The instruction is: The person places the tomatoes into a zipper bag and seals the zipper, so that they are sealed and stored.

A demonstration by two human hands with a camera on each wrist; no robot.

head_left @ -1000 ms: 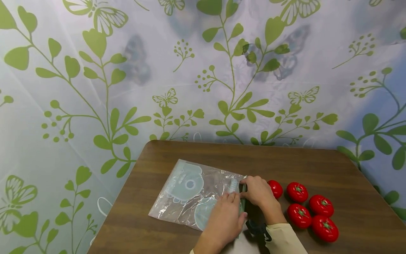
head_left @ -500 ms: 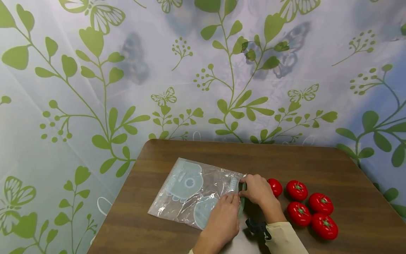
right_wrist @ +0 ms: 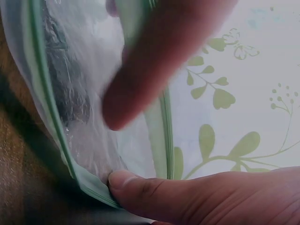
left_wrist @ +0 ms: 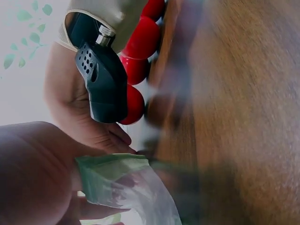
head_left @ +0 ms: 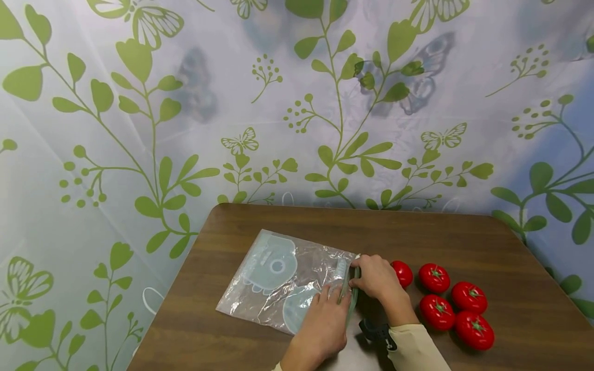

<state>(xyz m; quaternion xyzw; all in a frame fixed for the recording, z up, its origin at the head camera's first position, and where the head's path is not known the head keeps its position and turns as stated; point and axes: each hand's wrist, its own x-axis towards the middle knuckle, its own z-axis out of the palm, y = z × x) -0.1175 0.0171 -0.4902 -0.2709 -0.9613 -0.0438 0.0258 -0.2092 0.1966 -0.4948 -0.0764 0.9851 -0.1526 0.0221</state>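
A clear plastic zip bag [head_left: 313, 263] with pale blue animal prints and a green zip strip [head_left: 353, 301] lies flat on the table, its mouth facing right. My left hand [head_left: 320, 324] holds the upper layer at the mouth, fingers spread over the film, thumb hidden in the head view. At the far corner of the mouth, my right hand [head_left: 378, 278] pinches the strip. The right wrist view looks into the parted mouth, with the right thumb [right_wrist: 154, 190] on the corner and a blurred finger [right_wrist: 140, 89] across the opening.
Several shiny red tomatoes [head_left: 434, 278] sit right of the right hand, one close behind its wrist. A black wrist mount [head_left: 378, 334] is on the right forearm. The brown wooden table [head_left: 417, 232] backs onto a leaf-patterned curtain [head_left: 260, 103].
My left hand has shifted slightly left and its thumb has gone from sight. The green strips at the bag's mouth have parted wider. The right hand keeps its place at the corner.
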